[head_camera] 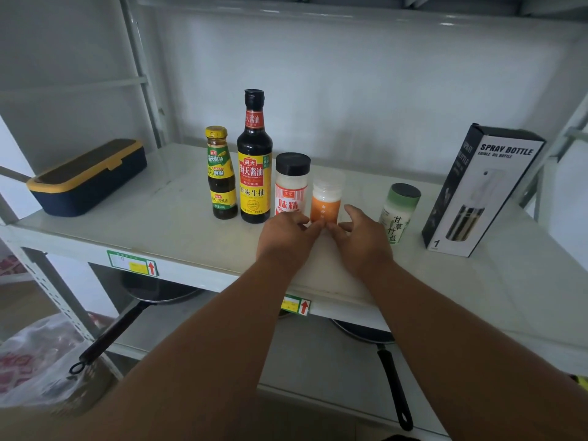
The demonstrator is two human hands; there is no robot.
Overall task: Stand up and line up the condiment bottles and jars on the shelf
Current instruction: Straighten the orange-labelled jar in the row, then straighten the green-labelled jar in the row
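Five condiment containers stand upright in a row on the white shelf (165, 230). From the left they are a yellow-capped sauce bottle (221, 173), a tall dark soy sauce bottle (254, 160), a black-capped white jar (291, 183), an orange-labelled jar (327, 195) with a clear cap, and a green-lidded jar (399, 211) set apart to the right. My left hand (286, 240) and my right hand (362, 240) meet at the base of the orange-labelled jar, fingertips on its lower front and sides. They hide its bottom edge and the foot of the black-capped jar.
A navy box with a yellow rim (89, 178) lies at the shelf's left end. A black spray bottle carton (480, 192) stands at the right. Two black-handled pans (152, 291) (381, 342) rest on the lower shelf. A plastic bag (38, 361) sits at bottom left.
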